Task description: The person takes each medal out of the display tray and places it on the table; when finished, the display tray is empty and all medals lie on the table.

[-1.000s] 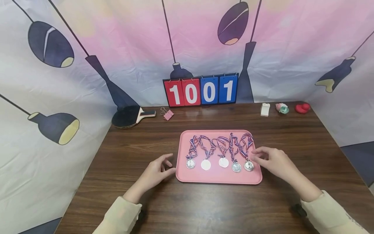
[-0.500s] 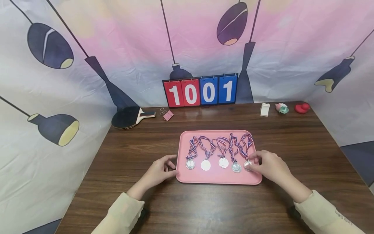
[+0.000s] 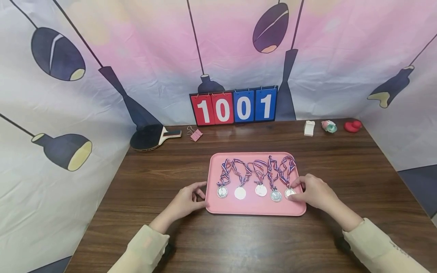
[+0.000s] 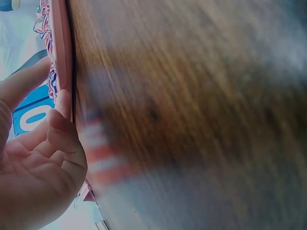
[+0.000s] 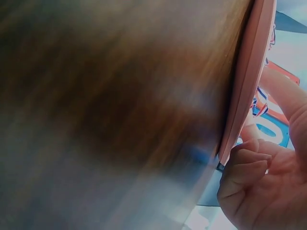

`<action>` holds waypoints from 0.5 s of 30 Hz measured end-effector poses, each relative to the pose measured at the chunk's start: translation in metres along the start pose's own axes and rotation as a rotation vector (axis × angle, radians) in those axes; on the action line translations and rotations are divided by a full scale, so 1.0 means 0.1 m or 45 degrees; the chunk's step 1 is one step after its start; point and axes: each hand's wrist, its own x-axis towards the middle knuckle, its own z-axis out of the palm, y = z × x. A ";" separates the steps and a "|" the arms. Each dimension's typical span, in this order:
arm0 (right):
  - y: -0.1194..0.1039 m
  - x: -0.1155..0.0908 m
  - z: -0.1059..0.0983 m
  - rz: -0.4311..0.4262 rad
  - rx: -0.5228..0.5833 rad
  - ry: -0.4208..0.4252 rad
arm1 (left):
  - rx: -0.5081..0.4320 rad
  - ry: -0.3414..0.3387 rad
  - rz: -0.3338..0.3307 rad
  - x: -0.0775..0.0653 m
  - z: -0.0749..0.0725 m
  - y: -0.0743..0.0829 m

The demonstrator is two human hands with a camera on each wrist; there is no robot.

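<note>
On the bench (image 3: 252, 246), the pink tray (image 3: 252, 207) lay lengthwise between your left hand (image 3: 186, 198), fingers touching its rim (grip could not be confirmed), and your right hand (image 3: 316, 192), fingers curled round the opposite end.

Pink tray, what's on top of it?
Five medals with striped ribbons lie on the tray. The right hand covers part of its right edge, hiding what's beneath.

Brown table (image 3: 164, 167) | on it: tray (image 3: 252, 208) | paddle (image 3: 147, 138) | clip (image 3: 196, 135) | scoreboard (image 3: 233, 107) | block (image 3: 309, 129) | trinket (image 3: 329, 126) | duck (image 3: 353, 126)
</note>
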 end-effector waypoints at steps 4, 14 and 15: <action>-0.01 0.00 0.00 -0.020 -0.009 0.000 | 0.009 -0.008 -0.002 0.00 0.00 -0.01; -0.03 0.01 -0.08 -0.044 0.047 -0.026 | 0.011 -0.042 -0.047 0.01 0.01 -0.04; -0.02 0.02 -0.09 -0.041 0.059 -0.036 | 0.014 -0.045 -0.045 0.01 0.00 -0.04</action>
